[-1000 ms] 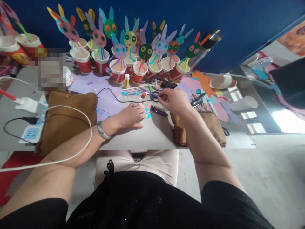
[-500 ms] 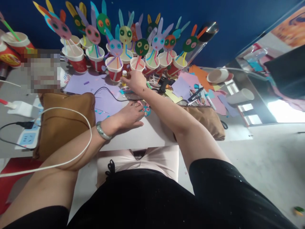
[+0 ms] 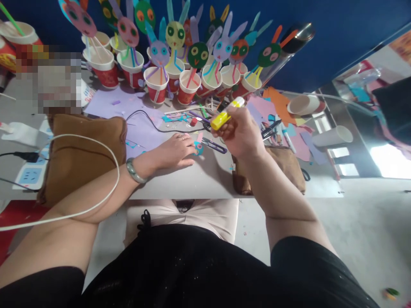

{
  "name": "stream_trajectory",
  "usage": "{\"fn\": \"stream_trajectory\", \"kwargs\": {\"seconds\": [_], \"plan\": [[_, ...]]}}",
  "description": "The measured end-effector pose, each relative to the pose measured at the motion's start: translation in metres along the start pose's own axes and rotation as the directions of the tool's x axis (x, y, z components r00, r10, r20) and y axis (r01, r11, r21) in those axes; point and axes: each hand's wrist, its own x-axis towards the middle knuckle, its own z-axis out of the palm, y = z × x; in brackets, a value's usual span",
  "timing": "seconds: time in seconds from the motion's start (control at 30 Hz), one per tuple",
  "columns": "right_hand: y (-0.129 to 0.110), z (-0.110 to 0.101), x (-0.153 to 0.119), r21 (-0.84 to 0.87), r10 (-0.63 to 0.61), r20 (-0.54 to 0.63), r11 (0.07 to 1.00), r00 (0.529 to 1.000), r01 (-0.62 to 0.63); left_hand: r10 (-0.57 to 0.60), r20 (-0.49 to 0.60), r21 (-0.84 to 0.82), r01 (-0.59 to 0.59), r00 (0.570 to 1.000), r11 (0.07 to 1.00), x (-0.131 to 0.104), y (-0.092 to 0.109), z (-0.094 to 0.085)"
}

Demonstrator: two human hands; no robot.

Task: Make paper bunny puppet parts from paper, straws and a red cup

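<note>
In my right hand (image 3: 239,130) is a yellow tube with a white end (image 3: 226,114), raised above the table and tilted. My left hand (image 3: 178,150) lies flat, palm down, with its fingertips at a small blue paper face with pink ears (image 3: 198,148). Just right of the face are dark-handled scissors (image 3: 214,146). Beyond my hands lie a small red cap (image 3: 193,122) and blue paper scraps (image 3: 176,118).
Red-and-white paper cups (image 3: 156,90) holding paper rabbit faces stand along the back. Brown pouches lie at left (image 3: 86,158) and right (image 3: 282,164). A white cable (image 3: 116,171) crosses over my left forearm. Markers (image 3: 287,139) and coloured paper lie at right.
My right hand has moved right and toward me from beside the cups, now lifting the yellow tube. The scissors and red cap have come into sight. My left hand has stayed by the paper face.
</note>
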Motion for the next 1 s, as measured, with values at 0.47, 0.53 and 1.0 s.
{"fn": "stream_trajectory", "kwargs": {"seconds": [0.47,0.53,1.0], "plan": [[0.064,-0.022,-0.008,-0.226,-0.085,-0.002,0.971,0.996,0.083,-0.107,-0.102,-0.169,0.089,0.989,0.982,0.005,-0.004,0.010],[0.058,-0.022,-0.012,-0.291,-0.083,0.034,0.953,0.996,0.089,-0.111,-0.098,-0.171,0.093,0.989,0.981,0.005,-0.003,0.010],[0.043,-0.011,-0.032,-0.368,-0.071,0.283,0.913,0.956,0.177,-0.131,-0.088,-0.188,0.112,0.987,0.976,0.005,-0.003,0.007]]}}
